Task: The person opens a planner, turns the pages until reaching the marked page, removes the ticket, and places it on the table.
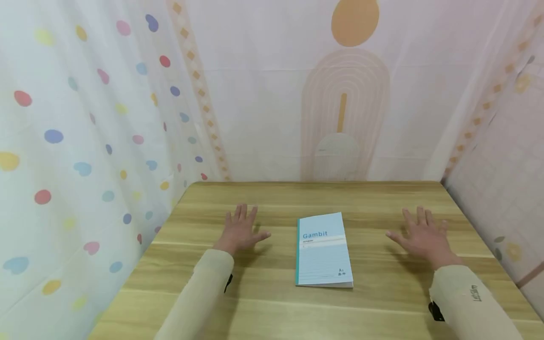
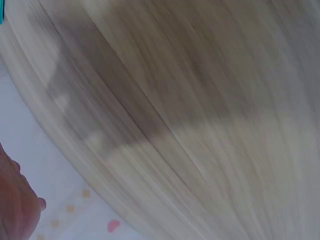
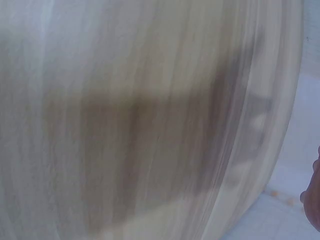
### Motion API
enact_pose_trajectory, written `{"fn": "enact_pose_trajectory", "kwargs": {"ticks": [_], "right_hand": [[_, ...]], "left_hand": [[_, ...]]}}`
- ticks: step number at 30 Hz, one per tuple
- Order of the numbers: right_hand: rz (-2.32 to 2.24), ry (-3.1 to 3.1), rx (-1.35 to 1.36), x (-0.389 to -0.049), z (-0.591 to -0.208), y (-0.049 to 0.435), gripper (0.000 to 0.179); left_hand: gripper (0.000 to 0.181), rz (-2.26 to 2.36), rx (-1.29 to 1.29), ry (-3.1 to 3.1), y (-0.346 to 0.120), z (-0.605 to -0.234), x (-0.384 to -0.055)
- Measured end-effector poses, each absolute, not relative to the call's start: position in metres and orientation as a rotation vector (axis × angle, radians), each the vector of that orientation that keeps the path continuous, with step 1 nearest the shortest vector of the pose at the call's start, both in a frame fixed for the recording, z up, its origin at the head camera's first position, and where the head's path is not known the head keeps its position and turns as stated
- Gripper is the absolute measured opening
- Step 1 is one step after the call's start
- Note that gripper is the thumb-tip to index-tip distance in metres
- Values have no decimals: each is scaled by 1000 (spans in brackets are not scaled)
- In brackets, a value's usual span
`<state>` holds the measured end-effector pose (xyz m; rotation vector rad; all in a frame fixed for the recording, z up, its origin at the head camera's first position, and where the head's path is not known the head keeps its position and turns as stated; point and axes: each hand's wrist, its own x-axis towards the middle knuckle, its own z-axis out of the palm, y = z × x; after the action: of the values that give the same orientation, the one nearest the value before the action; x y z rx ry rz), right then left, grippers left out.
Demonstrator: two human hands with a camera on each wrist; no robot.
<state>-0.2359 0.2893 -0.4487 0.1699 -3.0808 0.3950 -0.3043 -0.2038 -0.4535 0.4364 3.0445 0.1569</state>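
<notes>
Left hand [image 1: 240, 231] and right hand [image 1: 424, 236] flank closed notebook [image 1: 323, 250] on desk [image 1: 272, 302]; fingers spread flat, holding nothing.

Closed notebook [image 1: 324, 250] (blue cover) between flat left hand [image 1: 241, 230], right hand [image 1: 424, 236]

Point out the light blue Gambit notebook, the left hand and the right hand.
light blue Gambit notebook [image 1: 324, 252], head view, middle of the cover.
left hand [image 1: 240, 231], head view, back of the hand.
right hand [image 1: 425, 237], head view, back of the hand.
</notes>
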Motion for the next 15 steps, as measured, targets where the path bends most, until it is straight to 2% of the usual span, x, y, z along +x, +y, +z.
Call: {"fn": "enact_pose_trajectory", "kwargs": {"ticks": [8,15], "right_hand": [[459,-3080,220,-246,-450,275,98],[502,-3063,236,-251,-451,260,94]], "left_hand": [[102,265,534,3002,-185,-466,-304],[101,418,590,2941,-165,-462,-297]]}}
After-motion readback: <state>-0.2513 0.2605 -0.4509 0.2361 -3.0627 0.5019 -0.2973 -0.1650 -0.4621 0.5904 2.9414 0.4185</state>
